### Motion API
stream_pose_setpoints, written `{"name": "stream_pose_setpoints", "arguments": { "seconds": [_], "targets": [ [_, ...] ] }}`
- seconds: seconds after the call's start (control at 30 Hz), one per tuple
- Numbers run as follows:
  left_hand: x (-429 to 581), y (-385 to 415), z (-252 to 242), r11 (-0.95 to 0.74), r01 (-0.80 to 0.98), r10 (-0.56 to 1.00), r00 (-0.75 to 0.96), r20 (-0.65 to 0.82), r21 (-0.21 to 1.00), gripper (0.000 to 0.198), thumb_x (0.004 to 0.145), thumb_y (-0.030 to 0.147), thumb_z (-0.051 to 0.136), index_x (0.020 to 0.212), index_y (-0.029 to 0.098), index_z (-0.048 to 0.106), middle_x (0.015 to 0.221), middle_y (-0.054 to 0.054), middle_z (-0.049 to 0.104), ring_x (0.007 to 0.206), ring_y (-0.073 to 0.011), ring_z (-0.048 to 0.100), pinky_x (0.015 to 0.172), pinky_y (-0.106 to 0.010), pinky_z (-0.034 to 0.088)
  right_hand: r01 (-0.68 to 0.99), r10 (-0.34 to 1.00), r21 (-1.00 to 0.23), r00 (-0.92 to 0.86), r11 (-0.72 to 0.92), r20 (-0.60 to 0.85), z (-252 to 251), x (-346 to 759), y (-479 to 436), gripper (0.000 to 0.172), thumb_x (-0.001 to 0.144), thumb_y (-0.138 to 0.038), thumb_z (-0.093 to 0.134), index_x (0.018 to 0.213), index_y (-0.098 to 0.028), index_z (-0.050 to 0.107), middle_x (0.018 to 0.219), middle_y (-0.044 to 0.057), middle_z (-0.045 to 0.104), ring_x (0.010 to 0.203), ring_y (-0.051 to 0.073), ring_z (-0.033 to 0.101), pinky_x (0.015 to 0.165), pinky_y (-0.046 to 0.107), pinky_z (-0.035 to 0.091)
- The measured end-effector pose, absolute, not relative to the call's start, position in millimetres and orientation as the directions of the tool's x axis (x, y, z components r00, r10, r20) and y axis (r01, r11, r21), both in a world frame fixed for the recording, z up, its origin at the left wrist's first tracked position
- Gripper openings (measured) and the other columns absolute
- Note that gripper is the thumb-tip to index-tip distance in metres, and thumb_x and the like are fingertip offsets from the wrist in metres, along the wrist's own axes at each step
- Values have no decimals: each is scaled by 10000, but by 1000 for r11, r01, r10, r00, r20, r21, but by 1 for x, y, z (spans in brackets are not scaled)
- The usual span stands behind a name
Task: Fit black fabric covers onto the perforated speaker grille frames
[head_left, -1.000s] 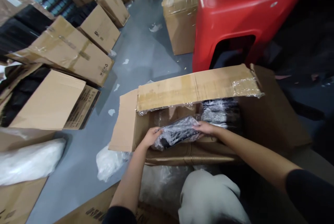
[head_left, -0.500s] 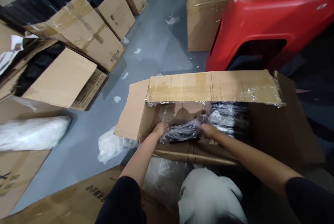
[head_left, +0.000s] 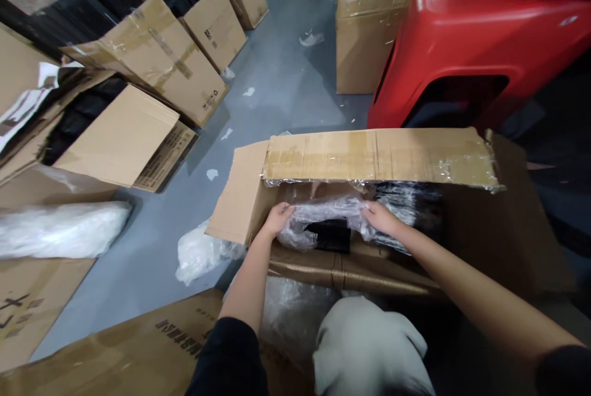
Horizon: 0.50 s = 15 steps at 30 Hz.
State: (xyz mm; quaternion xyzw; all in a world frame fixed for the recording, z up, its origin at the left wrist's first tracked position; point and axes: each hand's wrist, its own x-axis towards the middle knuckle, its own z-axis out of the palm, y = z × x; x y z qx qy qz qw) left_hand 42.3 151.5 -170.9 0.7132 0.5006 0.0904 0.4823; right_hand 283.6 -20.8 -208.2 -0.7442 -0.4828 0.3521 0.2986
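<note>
Lifted higher now, clear plastic (head_left: 325, 206), pinched in the fingers of left hand (head_left: 278, 219) and right hand (head_left: 382, 218), stretches above a black item (head_left: 336, 236) inside the carton (head_left: 323, 156), and could tear if overpulled.

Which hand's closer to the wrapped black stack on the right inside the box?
Right. The right hand is beside the wrapped black stack, at its left edge; the left hand is farther left, across the clear plastic.

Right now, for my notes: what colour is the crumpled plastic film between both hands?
The plastic film is clear; head view.
</note>
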Motion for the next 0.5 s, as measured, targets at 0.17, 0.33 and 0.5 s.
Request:
{"name": "stream_pose_setpoints", "arguments": {
  "seconds": [0.17,0.33,0.5],
  "targets": [
    [46,149,-157,-51,541,827,494,-268,839,318,647,467,553,587,167,467,524,49,445,518,-85,419,540,-201,355,380,924,-890,367,-253,-107,-189,289,-20,145,681,-259,381,612,-186,486,573,-2,543,570,144,507,577,251,400],
    [44,144,-129,-54,458,786,568,-245,887,365,662,519,526,760,167,531,663,12,549,597,-117,497,570,-219,386,-26,866,-987,476,-161,-154,-158,285,-17,140,642,-291,417,638,-182,505,538,-24,497,501,117,457,491,227,375],
    [48,134,-100,-282,680,594,677,-433,677,353,413,285,746,743,221,641,716,-28,655,797,-256,574,694,-296,419,-264,863,-946,415,-189,-288,-129,280,-17,149,590,-255,475,696,-175,543,577,-10,556,511,116,496,496,218,403]
  ]
}}
